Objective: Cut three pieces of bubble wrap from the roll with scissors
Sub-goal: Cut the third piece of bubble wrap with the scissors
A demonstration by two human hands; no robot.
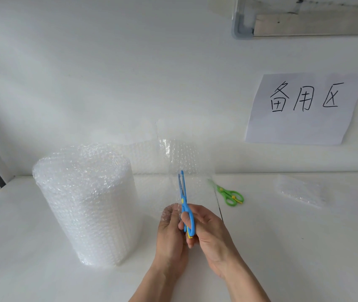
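Nearest to the camera, two bare forearms come up from the bottom edge, and both hands meet over the white table (304, 247).

The right hand (208, 232) is closed around the blue scissors (184, 203); its fingers go through the loops, w/ a bit of yellow plastic showing at the loop end. The blades point up and away and are only a little apart, set into the lower edge of the bubble wrap sheet (180, 158).

The left hand (171, 229) is just left of the scissors. Its fingertips (169, 212) pinch the lower edge of the sheet, thumb side closed on the film.

The sheet is clear, thin and covered w/ small round bubbles. It stands upright from the hands and runs left to the roll (84, 203). The roll is a big upright cylinder, whitish, many layers, standing on the table left of the hands.

Farther right on the table lie green scissors (230, 194), small, plastic handles w/ yellow spots, jaws about closed. More to the right lies a flat bubble wrap piece (300, 190), approx. four-sided, well apart from the roll.

Behind, on the white wall, a paper sign (304, 110) w/ black handwritten characters. At top right, a grey-framed fixture (304, 18), partly out of view.
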